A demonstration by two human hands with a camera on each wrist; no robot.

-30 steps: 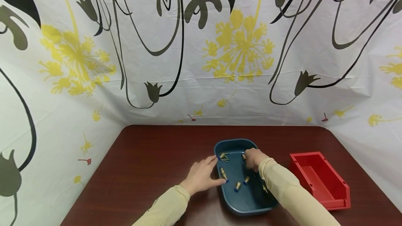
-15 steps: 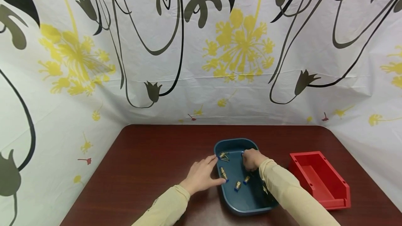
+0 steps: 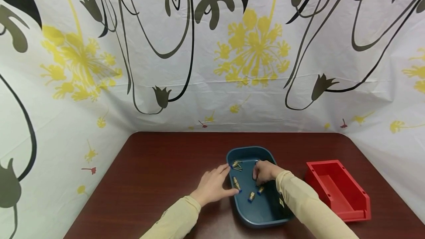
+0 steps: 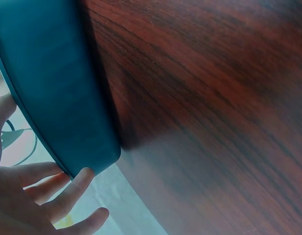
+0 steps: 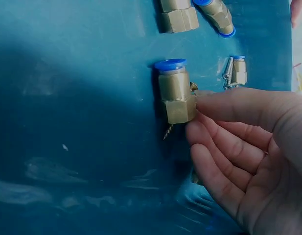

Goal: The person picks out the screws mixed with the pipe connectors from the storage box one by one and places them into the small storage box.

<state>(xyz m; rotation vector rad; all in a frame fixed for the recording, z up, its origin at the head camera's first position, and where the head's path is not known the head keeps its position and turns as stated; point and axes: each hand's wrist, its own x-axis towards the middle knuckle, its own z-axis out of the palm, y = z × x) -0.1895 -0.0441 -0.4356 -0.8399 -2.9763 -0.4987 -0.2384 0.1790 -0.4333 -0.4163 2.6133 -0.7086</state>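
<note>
My left hand [image 3: 214, 185] lies at the left rim of a blue plastic tray [image 3: 257, 223], fingers spread; the left wrist view shows its fingertips around the tray's rim and outer wall [image 4: 58, 88]. Inside the tray, my right hand [image 3: 265, 172] reaches down with loosely bent fingers. In the right wrist view its thumb and fingertips touch or nearly touch the right side of a brass fitting with a blue ring [image 5: 176, 95]. A small screw [image 5: 168, 131] lies partly hidden behind that fitting. Whether a fingertip touches the screw is hidden.
More brass fittings lie in the tray, one near the middle [image 3: 251, 197] and others along its left side [image 3: 236, 183]. Thin screws [image 3: 237, 169] lie near the far left corner. A red bin [image 3: 355, 191] stands on the brown table [image 3: 172, 158] to the right.
My right hand has shifted slightly left and toward the near fittings, its fingers coming down beside one of them. The left hand and the tray have stayed in place.
</note>
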